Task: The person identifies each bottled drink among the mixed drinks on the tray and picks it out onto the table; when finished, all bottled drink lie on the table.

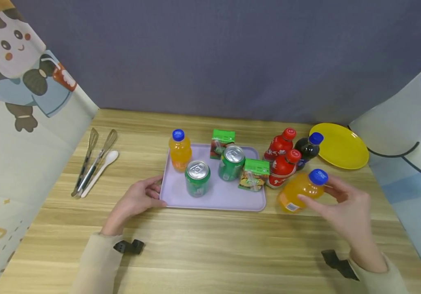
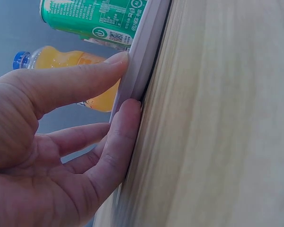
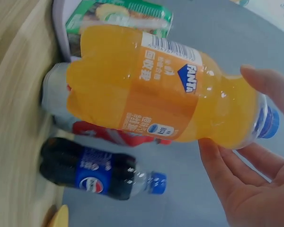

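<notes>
My right hand (image 1: 348,208) holds an orange soda bottle (image 3: 142,87) with a blue cap by its upper part, thumb and fingers on opposite sides. The bottle leans at the right end of a lilac tray (image 1: 225,200); its base seems just off the table. At the tray's front left corner, my left hand (image 1: 137,198) pinches the rim between thumb and fingers. On the tray stand another orange soda bottle (image 1: 180,153), two green cans (image 1: 197,179) (image 1: 231,163) and two green-topped drink cartons (image 1: 222,143) (image 1: 254,175).
Beside the tray's right end stand two red bottles (image 1: 279,145) (image 1: 283,168) and a dark cola bottle (image 3: 90,168). A yellow plate (image 1: 343,147) lies at the back right. Two slotted utensils (image 1: 85,161) (image 1: 98,159) and a white spoon (image 1: 101,171) lie left. A dark wall (image 1: 225,61) backs the table.
</notes>
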{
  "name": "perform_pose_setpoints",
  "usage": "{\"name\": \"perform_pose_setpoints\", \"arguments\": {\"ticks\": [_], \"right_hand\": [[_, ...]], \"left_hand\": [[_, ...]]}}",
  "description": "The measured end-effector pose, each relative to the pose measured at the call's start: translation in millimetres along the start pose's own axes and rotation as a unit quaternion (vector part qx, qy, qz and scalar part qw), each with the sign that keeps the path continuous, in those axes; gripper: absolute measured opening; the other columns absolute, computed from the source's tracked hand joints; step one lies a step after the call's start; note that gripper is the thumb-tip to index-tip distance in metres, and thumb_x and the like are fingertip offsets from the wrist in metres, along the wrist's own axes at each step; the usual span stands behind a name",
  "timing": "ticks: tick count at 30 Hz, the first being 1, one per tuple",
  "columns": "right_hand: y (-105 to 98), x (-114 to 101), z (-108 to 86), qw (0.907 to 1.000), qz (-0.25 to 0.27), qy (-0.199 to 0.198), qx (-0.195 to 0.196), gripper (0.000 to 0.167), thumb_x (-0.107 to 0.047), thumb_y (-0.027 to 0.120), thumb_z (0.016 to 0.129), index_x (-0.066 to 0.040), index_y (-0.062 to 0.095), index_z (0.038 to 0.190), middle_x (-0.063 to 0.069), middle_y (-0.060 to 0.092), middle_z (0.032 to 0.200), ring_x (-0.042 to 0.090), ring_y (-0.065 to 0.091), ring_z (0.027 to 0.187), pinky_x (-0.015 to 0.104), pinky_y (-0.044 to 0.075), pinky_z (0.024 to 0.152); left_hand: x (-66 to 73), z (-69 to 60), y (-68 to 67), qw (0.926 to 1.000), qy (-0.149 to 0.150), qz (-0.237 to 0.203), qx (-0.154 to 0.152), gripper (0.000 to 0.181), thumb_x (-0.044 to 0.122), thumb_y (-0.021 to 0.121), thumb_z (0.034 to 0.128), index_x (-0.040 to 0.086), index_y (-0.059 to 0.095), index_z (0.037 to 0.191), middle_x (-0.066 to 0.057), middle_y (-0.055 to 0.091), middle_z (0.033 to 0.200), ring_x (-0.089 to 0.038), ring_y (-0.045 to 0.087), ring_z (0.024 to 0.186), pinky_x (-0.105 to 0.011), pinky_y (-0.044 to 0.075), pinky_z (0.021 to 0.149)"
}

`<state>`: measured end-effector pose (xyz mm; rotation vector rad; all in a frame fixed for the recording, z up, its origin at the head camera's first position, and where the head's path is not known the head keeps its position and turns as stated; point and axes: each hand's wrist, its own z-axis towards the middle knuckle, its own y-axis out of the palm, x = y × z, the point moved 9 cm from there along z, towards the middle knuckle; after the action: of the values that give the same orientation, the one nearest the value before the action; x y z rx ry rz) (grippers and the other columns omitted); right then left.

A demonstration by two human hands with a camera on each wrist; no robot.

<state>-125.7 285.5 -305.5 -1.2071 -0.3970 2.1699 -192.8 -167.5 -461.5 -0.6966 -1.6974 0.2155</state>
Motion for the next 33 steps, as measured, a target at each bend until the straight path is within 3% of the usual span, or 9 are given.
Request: {"name": "perform_pose_setpoints", "arguments": {"ticks": [7,10,22,29,33], "right_hand": [[-5.2,24.6,5.7,0.9981,-0.02,0.054,0.02,0.06,0.007,0.091,0.051,0.003,0.07,0.107,-0.009,0.068,0.1,-0.001,0.062,0.087,0.01,0.047,0.074],[-8.4,31.3,6.6,0.9971,-0.02,0.068,0.027,0.06,0.007,0.09,0.052,0.003,0.07,0.108,-0.011,0.068,0.099,0.0,0.062,0.088,0.01,0.047,0.074],[-6.3,50.1,9.0,0.9933,-0.049,0.101,0.026,0.059,-0.001,0.09,0.059,0.001,0.068,0.113,0.015,0.068,0.106,-0.005,0.059,0.09,0.009,0.046,0.074],[-0.2,67.1,7.6,0.9911,-0.051,0.121,0.022,0.06,-0.004,0.09,0.06,0.002,0.067,0.115,0.017,0.067,0.107,-0.007,0.057,0.088,0.009,0.046,0.073],[1.1,74.9,7.0,0.9907,-0.046,0.122,0.039,0.059,-0.005,0.09,0.06,0.002,0.068,0.114,0.017,0.067,0.105,-0.007,0.058,0.086,0.01,0.047,0.072]], "left_hand": [[-1.8,0.6,0.5,1.0,-0.003,0.004,0.001,0.088,0.008,0.087,0.0658,0.002,0.043,0.142,-0.01,0.059,0.102,-0.021,0.06,0.084,-0.031,0.052,0.071],[-1.1,0.8,0.8,1.0,0.0,0.005,0.001,0.088,0.008,0.087,0.0659,0.002,0.044,0.142,-0.01,0.059,0.102,-0.021,0.06,0.084,-0.031,0.052,0.071],[-0.7,0.3,-0.1,1.0,0.007,-0.001,-0.001,0.088,0.008,0.087,0.0657,0.001,0.043,0.142,-0.011,0.059,0.101,-0.021,0.059,0.083,-0.031,0.052,0.07],[-0.4,0.1,0.7,0.9999,0.01,-0.006,-0.002,0.088,0.007,0.087,0.0656,0.001,0.043,0.141,-0.011,0.059,0.101,-0.021,0.059,0.083,-0.03,0.053,0.069],[-0.2,-0.1,0.2,0.9999,0.01,-0.005,-0.004,0.088,0.008,0.087,0.0661,0.0,0.043,0.142,-0.011,0.059,0.102,-0.021,0.059,0.083,-0.03,0.052,0.07]]}}
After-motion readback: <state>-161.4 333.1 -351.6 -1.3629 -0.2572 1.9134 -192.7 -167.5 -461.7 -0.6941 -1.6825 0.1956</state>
